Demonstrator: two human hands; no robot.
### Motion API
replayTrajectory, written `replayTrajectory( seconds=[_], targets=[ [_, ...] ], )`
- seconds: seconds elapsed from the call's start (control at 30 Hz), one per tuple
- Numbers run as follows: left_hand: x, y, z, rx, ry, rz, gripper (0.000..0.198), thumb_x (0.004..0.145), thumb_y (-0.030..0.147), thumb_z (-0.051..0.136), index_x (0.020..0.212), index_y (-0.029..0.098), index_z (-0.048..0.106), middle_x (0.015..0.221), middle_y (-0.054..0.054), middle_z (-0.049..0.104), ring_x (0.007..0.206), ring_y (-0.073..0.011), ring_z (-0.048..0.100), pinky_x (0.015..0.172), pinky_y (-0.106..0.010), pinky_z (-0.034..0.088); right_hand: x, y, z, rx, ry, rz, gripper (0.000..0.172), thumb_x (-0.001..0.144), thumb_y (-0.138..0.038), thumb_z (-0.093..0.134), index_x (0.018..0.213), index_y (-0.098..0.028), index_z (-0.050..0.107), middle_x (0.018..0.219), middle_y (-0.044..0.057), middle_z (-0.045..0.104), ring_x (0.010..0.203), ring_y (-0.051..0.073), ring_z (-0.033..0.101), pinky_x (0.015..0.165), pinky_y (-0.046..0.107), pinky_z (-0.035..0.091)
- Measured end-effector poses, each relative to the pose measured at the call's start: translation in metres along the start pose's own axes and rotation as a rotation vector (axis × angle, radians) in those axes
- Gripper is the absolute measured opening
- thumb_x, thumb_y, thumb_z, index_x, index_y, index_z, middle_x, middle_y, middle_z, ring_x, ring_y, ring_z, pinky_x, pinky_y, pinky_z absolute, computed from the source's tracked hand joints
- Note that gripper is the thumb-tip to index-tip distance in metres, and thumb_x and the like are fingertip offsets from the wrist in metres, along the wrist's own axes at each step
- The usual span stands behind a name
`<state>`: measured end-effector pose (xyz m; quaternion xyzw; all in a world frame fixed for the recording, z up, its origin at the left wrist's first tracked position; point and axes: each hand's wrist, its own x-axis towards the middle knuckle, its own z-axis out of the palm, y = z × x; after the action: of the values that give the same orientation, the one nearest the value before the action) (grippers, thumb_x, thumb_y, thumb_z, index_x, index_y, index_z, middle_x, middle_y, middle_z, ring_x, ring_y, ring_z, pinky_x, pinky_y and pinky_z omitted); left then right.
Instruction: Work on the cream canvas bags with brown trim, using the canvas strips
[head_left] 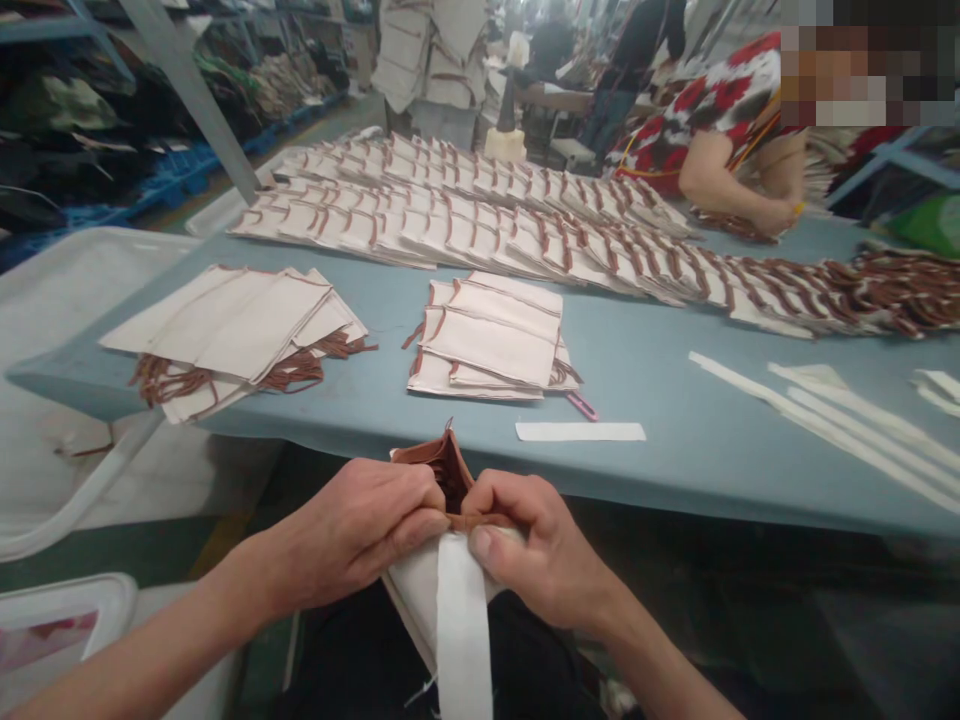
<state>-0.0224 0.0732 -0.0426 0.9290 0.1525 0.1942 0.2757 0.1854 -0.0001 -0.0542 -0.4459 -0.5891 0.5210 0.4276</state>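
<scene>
Both hands hold the open top of a cream fabric bag (pixel 415 597) with a brown-lined mouth, low in the middle of the view. My left hand (pixel 375 520) is closed on the left part of its near rim, thumb along the edge. My right hand (pixel 529 545) pinches the same brown rim a little to the right. A white strip (pixel 463 630) hangs down the bag's near side from between the hands. Brown material shows inside the mouth; its lower end is hidden.
On the blue table (pixel 360 405) lie two bag piles (pixel 240 320) (pixel 495 330), a pink tool (pixel 583 405), a short white strip (pixel 581 431) and long strips (pixel 817 420). Rows of bags (pixel 480 225) stretch behind. Another person's arms (pixel 739 190) are at the back right.
</scene>
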Motion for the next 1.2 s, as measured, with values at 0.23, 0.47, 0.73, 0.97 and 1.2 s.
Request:
replayTrajectory(
  seconds=[0.23, 0.47, 0.73, 0.97, 1.2],
  targets=[
    [0.021, 0.029, -0.025, -0.007, -0.103, -0.165, 0.044, 0.112, 0.035, 0.029, 0.073, 0.021, 0.045, 0.07, 0.004, 0.055, 0.061, -0.0133, 0.047, 0.06, -0.027, 0.034, 0.001, -0.013, -0.002, -0.188, 0.01, -0.067, 0.009, 0.076, -0.016, 0.055, 0.068, -0.019, 0.051, 0.058, -0.008, 0.041, 0.052, 0.008, 0.035, 0.049, 0.021, 0.028],
    [0.026, 0.042, -0.005, 0.03, -0.093, -0.242, 0.041, 0.11, 0.022, 0.029, 0.083, 0.02, 0.059, 0.077, 0.001, 0.064, 0.069, -0.0154, 0.057, 0.067, -0.028, 0.038, -0.004, -0.011, -0.005, -0.257, 0.031, -0.043, 0.011, 0.077, -0.017, 0.053, 0.067, -0.021, 0.048, 0.059, -0.007, 0.042, 0.054, 0.009, 0.037, 0.053, 0.022, 0.029],
    [0.021, 0.035, 0.01, -0.465, -0.048, -0.45, 0.045, 0.108, 0.042, 0.037, 0.073, 0.018, 0.052, 0.071, 0.003, 0.051, 0.064, -0.0123, 0.046, 0.06, -0.024, 0.036, -0.004, -0.015, -0.013, -0.155, -0.014, 0.023, 0.015, 0.075, -0.021, 0.059, 0.068, -0.021, 0.046, 0.061, -0.008, 0.04, 0.056, 0.009, 0.034, 0.056, 0.024, 0.028],
    [0.014, 0.019, 0.027, -0.92, -0.032, -0.654, 0.051, 0.101, 0.062, 0.05, 0.076, 0.017, 0.048, 0.07, 0.005, 0.038, 0.059, -0.0089, 0.03, 0.05, -0.022, 0.024, 0.0, 0.007, -0.027, 0.181, -0.133, 0.065, 0.028, 0.097, -0.035, 0.046, 0.077, -0.018, 0.056, 0.071, -0.004, 0.046, 0.065, 0.013, 0.038, 0.061, 0.026, 0.031],
    [0.014, 0.015, 0.036, -1.107, 0.03, -0.701, 0.053, 0.094, 0.065, 0.06, 0.076, 0.017, 0.049, 0.065, 0.006, 0.037, 0.054, -0.0072, 0.027, 0.047, -0.019, 0.021, -0.002, 0.005, -0.027, 0.175, -0.127, 0.098, 0.029, 0.098, -0.037, 0.048, 0.077, -0.018, 0.053, 0.071, -0.004, 0.044, 0.064, 0.012, 0.036, 0.059, 0.025, 0.029]
  ],
)
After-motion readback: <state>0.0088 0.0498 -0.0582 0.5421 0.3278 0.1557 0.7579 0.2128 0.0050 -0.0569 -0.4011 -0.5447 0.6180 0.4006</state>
